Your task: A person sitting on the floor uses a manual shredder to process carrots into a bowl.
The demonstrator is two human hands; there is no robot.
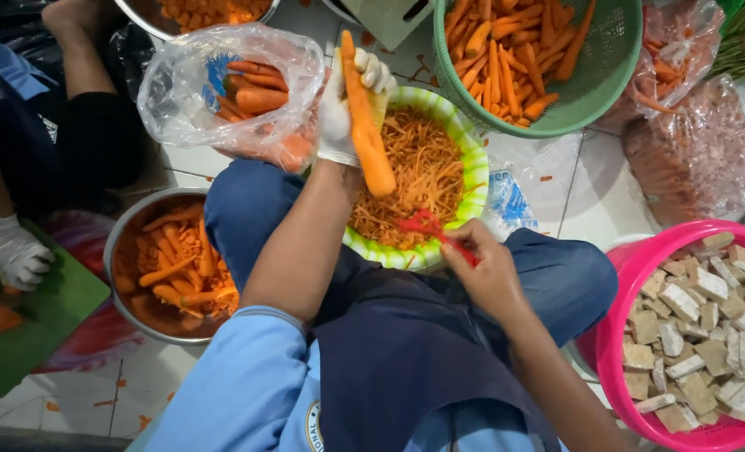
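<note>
So the person is sitting cross-legged on a white tiled floor [180,159] in blue jeans and a light blue top, with a green-and-white striped bowl [475,172] between the knees, full of shredded carrot peelings [418,180]. The left hand [343,105], in a white glove, is wrapped around the top end of a long peeled carrot [364,125], holding it tilted over the bowl with the lower tip pointing down toward the shreds. The right hand [485,272] is bare and closed around a red peeler [427,224], which sits just over the near edge of the bowl, a bit below the carrot's tip and not touching it as far as I can see. The two hands are apart, each gripping its own thing. Around them it's carrots everywhere: a clear plastic bag [213,88] of unpeeled carrots just left of the gloved hand, a green mesh basket [594,75] of peeled carrots up top, and a metal bowl [125,230] with more peeled carrots in water by the left knee. On the right there's a pink basket [632,272] of pale cut blocks, can't tell what exactly. At far left another person's gloved hand [12,251] rests by a green cutting board [42,322].
</note>
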